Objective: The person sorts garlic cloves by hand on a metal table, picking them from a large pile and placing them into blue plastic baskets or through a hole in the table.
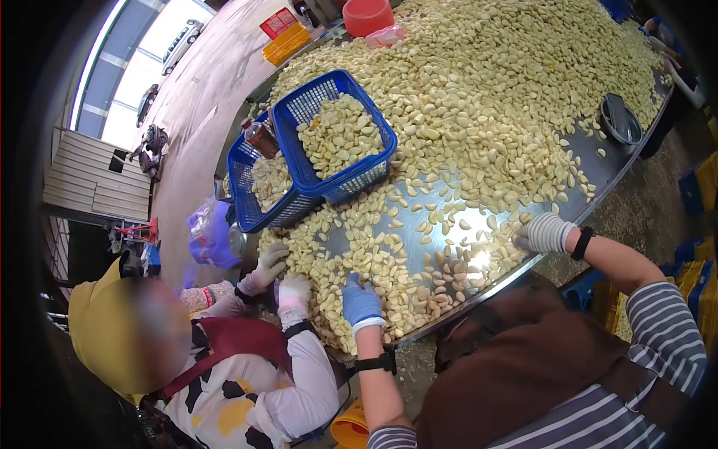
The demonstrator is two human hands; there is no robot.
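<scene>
Garlic cloves: a thin layer of peeled cloves (389,277) lies on the near part of the bench, directly under and between the two hands. I judge the thinness lets each clove be seen singly.
Left hand: the left hand (361,299), in a blue glove, rests palm down on the cloves with fingers extended. It grips nothing I can see, and the posture suits sliding rather than lifting.
Right hand: the right hand (546,232), in a striped glove, sits at the bench edge with fingers curled onto the outermost cloves. I cannot tell whether it pinches one.
Bench: bare steel (430,247) shows between the thin layer and the main heap.
Main heap: the bulk pile (479,97) covers the far side, out of arm's reach.
Baskets: a blue basket (374,161), partly filled with cloves, leans on a second blue basket (247,202). The tilt turns its mouth toward the working side.
Bottle: a bottle (260,138) stands in the second basket.
Co-worker: another person's white-gloved hands (280,280) work the same layer just beside the left hand.
Bowl: a metal bowl (621,120) sits at the far bench edge.
</scene>
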